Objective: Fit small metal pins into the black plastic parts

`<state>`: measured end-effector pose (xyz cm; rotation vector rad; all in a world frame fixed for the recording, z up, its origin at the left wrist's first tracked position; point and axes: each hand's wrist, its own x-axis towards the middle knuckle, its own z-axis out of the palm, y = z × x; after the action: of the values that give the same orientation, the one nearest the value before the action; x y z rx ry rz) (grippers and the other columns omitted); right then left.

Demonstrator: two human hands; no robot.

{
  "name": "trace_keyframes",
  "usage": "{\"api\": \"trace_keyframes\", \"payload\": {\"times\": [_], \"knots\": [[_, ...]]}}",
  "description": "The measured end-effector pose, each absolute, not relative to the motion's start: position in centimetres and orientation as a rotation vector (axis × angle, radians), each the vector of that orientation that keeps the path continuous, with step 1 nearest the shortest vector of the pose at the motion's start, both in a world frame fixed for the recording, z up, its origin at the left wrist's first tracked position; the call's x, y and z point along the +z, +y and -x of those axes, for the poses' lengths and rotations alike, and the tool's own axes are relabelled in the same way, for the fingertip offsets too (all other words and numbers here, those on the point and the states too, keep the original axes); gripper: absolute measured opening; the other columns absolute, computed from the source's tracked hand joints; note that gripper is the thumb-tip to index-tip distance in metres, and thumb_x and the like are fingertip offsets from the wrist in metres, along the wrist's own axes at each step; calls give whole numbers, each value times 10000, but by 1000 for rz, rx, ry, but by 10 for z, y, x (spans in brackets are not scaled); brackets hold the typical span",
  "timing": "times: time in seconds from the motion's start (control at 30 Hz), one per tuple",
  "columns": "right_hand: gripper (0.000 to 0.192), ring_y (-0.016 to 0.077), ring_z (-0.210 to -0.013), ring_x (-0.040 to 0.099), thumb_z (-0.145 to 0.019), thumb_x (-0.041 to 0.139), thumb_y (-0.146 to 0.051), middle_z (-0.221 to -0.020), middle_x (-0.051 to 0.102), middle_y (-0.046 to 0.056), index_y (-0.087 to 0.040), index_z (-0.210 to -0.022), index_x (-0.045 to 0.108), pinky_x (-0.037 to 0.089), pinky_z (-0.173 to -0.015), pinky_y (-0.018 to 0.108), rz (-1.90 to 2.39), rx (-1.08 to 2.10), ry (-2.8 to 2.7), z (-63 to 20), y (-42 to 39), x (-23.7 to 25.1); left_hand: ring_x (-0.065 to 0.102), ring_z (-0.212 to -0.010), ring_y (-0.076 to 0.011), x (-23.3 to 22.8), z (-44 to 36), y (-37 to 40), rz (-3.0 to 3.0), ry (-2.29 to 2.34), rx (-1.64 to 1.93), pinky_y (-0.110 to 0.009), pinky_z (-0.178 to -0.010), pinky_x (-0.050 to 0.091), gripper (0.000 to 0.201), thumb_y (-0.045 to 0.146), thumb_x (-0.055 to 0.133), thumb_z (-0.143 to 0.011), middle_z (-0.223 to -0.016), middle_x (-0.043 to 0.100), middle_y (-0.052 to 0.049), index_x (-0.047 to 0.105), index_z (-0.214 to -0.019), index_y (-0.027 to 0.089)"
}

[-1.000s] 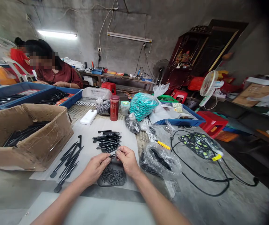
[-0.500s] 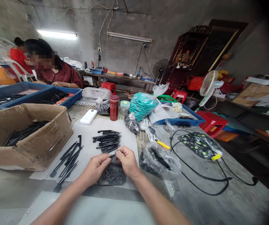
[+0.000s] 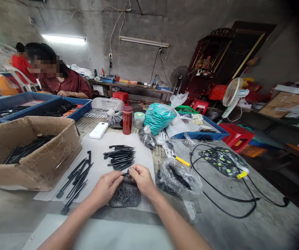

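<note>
Two hands meet right above the small dark tray [image 3: 125, 196] of tiny black pins, and that tray is our landmark; left hand [image 3: 107, 186] and right hand [image 3: 142, 180] each have their grip pressed together, pinching opposite ends of one slim black piece [image 3: 125, 174] held just above the tray's far edge. What exactly sits between the fingertips is too small to tell, but it looks like a pin going into a stick, and the way to do this well, I'd say, is to keep both wrists low over the tray so anything dropped falls back in, line the two parts up straight before pressing, and push with the fingertips rather than the whole hand. Just beyond the tray lies a neat fan of black sticks [image 3: 119, 157] on the white sheet [image 3: 97, 146]; left of the tray, more sticks [image 3: 75, 180] lie loose. A cardboard box [image 3: 32, 152] stands further left on the bench, and right of the tray sits a crumpled clear bag [image 3: 179, 178]
</note>
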<state>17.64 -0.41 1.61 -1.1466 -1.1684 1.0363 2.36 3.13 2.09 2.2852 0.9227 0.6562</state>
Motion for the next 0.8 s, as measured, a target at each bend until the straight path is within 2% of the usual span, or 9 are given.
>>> {"api": "trace_keyframes", "payload": {"times": [0.43,0.6,0.8], "knots": [[178,91,-520,303,-756,442,-303,-536,342,-55,-181,-627,423,262,-490,215,1298,854,-1363,-179,-6,12,500,-603,-128,15,-25,29,-2367,949,650,-231,-578,384,282,292,337,-845,-634,555,-4,570,-741,171],[243,90,-512,323,-768,438,-373,-544,365,-48,-180,-622,427,280,-488,213,1218,895,-1215,-177,-3,7,511,-656,-137,32,-25,36,-2422,934,568,-238,-618,403,274,270,333,-845,-681,549,-18,569,-756,162],[279,95,-527,332,-787,413,-395,-540,370,-41,-173,-621,446,281,-491,212,1276,754,-1162,-183,2,-1,513,-690,-150,52,-32,81,-2668,1028,490,-254,-655,410,287,179,308,-827,-757,537,-51,595,-839,156]]}}
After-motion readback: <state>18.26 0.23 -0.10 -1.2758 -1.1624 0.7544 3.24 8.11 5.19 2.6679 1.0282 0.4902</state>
